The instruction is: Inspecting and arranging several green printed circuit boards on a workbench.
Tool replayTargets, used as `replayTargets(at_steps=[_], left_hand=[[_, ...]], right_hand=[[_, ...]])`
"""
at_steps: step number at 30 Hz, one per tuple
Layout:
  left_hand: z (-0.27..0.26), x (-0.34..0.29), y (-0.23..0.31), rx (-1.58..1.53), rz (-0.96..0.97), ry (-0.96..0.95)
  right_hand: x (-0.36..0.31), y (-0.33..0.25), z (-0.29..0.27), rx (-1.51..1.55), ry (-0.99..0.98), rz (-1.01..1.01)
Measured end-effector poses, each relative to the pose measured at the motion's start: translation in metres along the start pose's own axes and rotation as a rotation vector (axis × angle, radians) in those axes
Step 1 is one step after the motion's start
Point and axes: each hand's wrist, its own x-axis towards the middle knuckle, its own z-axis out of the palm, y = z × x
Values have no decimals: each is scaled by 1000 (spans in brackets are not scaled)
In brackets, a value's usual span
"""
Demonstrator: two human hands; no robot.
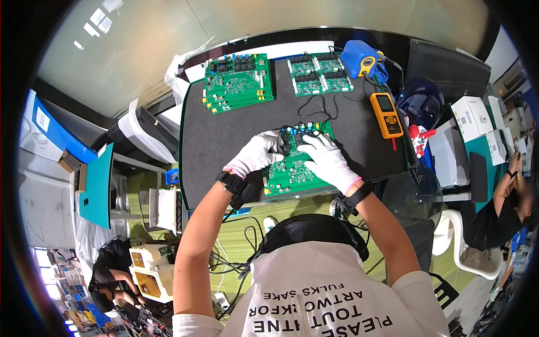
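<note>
A green circuit board (292,174) lies at the near edge of the dark mat, with black and blue components along its far side. My left hand (257,154), in a white glove, grips the board's left side, thumb and fingers bent around a black part there. From the right, my white-gloved right hand (327,162) reaches over the same board. Its fingers are stretched out and apart, the tips resting by the black components, the thumb lower on the board. What lies under the fingertips is hidden.
Back left stands a stack of green boards (238,84). Four-part smaller boards (320,74) lie back centre. A blue soldering station (359,59), thin black cable (323,106) and orange handheld meter (386,115) occupy the right. Co-workers are at the far left and right.
</note>
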Motion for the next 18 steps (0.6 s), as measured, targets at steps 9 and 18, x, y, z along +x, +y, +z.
replayTargets(at_steps=[9, 18], left_hand=[[0, 0, -1, 2, 33, -15], [3, -4, -1, -110, 81, 83]], right_hand=[[0, 2, 3, -30, 10, -13], [0, 2, 4, -5, 36, -28]])
